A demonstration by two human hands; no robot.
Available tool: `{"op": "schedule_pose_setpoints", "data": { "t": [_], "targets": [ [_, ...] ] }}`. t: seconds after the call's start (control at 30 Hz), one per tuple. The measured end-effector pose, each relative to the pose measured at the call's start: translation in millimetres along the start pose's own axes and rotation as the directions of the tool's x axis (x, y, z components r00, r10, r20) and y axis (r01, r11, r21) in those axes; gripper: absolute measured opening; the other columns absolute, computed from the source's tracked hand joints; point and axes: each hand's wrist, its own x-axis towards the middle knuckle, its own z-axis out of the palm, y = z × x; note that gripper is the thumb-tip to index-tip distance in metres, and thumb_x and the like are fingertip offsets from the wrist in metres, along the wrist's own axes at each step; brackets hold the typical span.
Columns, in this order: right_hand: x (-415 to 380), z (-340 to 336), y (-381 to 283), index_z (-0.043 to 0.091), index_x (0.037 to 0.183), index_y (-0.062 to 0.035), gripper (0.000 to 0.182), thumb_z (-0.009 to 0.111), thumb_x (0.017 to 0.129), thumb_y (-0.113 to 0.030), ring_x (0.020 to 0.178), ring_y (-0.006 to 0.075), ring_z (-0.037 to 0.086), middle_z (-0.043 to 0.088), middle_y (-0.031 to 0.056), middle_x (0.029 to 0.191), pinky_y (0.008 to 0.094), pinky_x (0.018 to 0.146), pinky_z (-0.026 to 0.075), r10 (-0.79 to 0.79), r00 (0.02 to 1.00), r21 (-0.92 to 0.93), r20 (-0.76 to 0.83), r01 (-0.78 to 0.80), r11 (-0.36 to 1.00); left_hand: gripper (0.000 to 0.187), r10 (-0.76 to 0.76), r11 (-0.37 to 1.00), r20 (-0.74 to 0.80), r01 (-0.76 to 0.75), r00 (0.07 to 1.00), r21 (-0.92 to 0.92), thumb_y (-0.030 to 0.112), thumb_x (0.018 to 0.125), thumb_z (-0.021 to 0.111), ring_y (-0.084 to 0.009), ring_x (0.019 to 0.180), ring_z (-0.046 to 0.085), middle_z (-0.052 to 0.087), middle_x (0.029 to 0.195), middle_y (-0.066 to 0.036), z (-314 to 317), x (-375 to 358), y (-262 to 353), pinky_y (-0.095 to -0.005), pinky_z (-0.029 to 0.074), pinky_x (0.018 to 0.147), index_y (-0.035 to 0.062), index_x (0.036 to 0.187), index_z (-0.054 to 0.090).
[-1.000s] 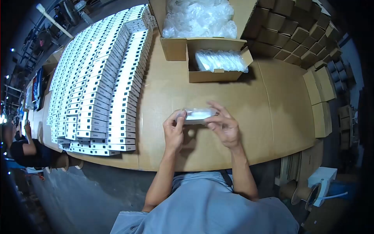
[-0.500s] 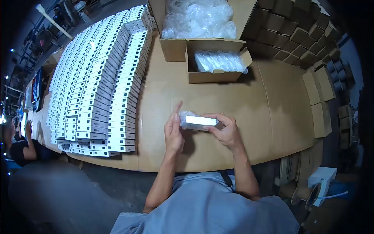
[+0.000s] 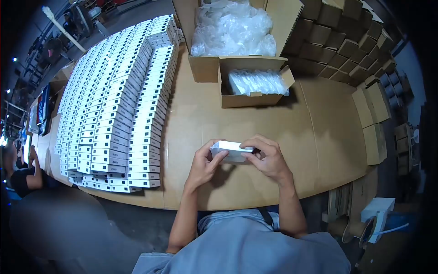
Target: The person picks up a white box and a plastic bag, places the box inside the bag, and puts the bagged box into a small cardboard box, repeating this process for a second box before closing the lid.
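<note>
Between my two hands, above the cardboard-covered table (image 3: 255, 182), is a small white box (image 3: 232, 146) with clear plastic wrap around it. My left hand (image 3: 206, 163) grips its left end, the thumb lying across the near side. My right hand (image 3: 267, 157) pinches the right end between thumb and fingers. Beyond the hands stands an open carton (image 3: 242, 102) holding a row of plastic-wrapped boxes (image 3: 258, 82). A larger carton (image 3: 205, 68) behind it is filled with clear plastic bags (image 3: 235, 29).
Stacked rows of white boxes (image 3: 109, 109) cover the table's left side. Brown cartons (image 3: 337, 41) are piled at the back right, and more cartons (image 3: 375, 141) stand at the right edge. Another person (image 3: 27, 176) is at far left. A spool (image 3: 360, 232) lies lower right.
My left hand, open beside the box before, has closed on its left end. The box has turned slightly. The view has tilted, so the table sits lower in it.
</note>
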Motion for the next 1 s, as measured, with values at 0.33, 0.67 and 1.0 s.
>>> {"op": "schedule_pose_setpoints", "data": {
  "t": [0.33, 0.67, 1.0],
  "targets": [
    [76.7, 13.2, 31.6, 0.058, 0.112, 0.0044, 0.022, 0.069, 0.093, 0.006, 0.074, 0.0145, 0.071, 0.061, 0.0087, 0.100, 0.0255, 0.059, 0.062, -0.099, 0.816, 0.078, -0.569, 0.173, 0.982, 0.041, 0.431, 0.787, -0.218, -0.246, 0.876, 0.565, 0.018, 0.099, 0.066, -0.0235, 0.108, 0.066, 0.068, 0.120, -0.013, -67.0, 86.9, 67.9, -0.0358, 0.053, 0.093, 0.0002, 0.135, 0.057],
    [134.1, 34.2, 26.6, 0.065, 0.110, 0.0034, 0.021, 0.070, 0.089, 0.005, 0.073, 0.0260, 0.065, 0.060, 0.0142, 0.098, 0.0305, 0.054, 0.061, -0.273, 0.796, -0.355, -0.541, 0.078, 0.932, 0.025, 0.749, 0.231, -0.114, -0.095, 0.653, 0.968, 0.019, 0.090, 0.070, -0.0380, 0.103, 0.065, 0.070, 0.108, -0.017, -189.7, 259.2, 125.9, -0.0453, 0.052, 0.091, 0.0043, 0.110, 0.070],
    [151.7, 37.1, 48.4, 0.071, 0.101, 0.0018, 0.016, 0.073, 0.085, 0.001, 0.076, 0.0323, 0.062, 0.062, 0.0137, 0.090, 0.0432, 0.067, 0.050, -0.220, 0.854, -0.587, -0.471, -0.118, 0.801, 0.008, 0.732, -0.170, 0.206, -0.118, 0.649, 0.978, 0.005, 0.082, 0.064, -0.0300, 0.099, 0.065, 0.071, 0.091, -0.011, -264.3, 309.7, 142.9, -0.0448, 0.046, 0.101, 0.0061, 0.090, 0.064]
  ]
}}
